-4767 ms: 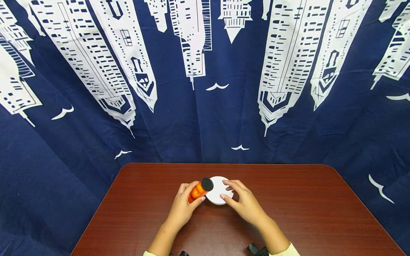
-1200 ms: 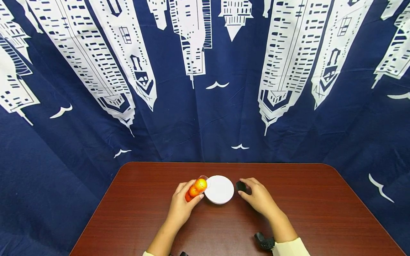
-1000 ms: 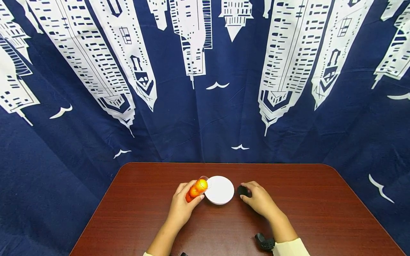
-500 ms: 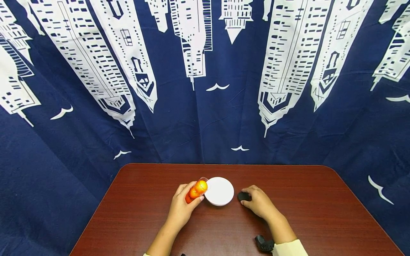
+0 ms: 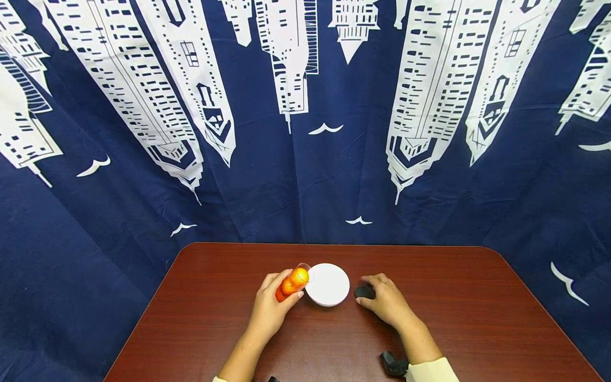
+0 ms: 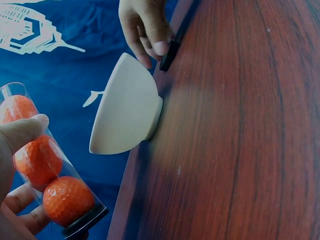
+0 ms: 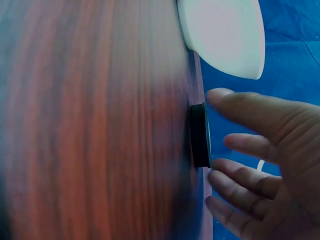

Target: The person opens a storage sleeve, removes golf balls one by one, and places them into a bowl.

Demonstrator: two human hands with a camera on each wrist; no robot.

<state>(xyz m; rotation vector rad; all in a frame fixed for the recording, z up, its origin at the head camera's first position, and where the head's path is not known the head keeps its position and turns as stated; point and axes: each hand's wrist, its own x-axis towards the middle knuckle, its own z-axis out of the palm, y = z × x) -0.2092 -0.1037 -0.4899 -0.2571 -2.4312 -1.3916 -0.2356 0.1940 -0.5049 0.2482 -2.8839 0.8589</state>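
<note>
My left hand [image 5: 268, 310] grips a clear tube [image 6: 15, 90] of orange golf balls [image 6: 39, 162], tilted with its uncapped end towards the white bowl [image 5: 326, 285]. A black cap closes the tube's lower end [image 6: 86, 222]. The tube's mouth overlaps the bowl's left rim in the head view. To the right of the bowl, a black lid [image 5: 365, 292] lies flat on the table. My right hand [image 5: 385, 301] is beside this lid, thumb and fingers spread around it; in the right wrist view the fingers stand apart from the lid [image 7: 201, 135].
The brown wooden table [image 5: 305, 345] has rounded back corners. Behind it hangs a dark blue cloth [image 5: 267, 185] printed with white buildings and birds. A black wrist device [image 5: 394, 365] sits by the right sleeve.
The black lid has come off the tube in my left hand. My right hand carried it right of the bowl, set it down and loosened its fingers. The left hand has barely moved.
</note>
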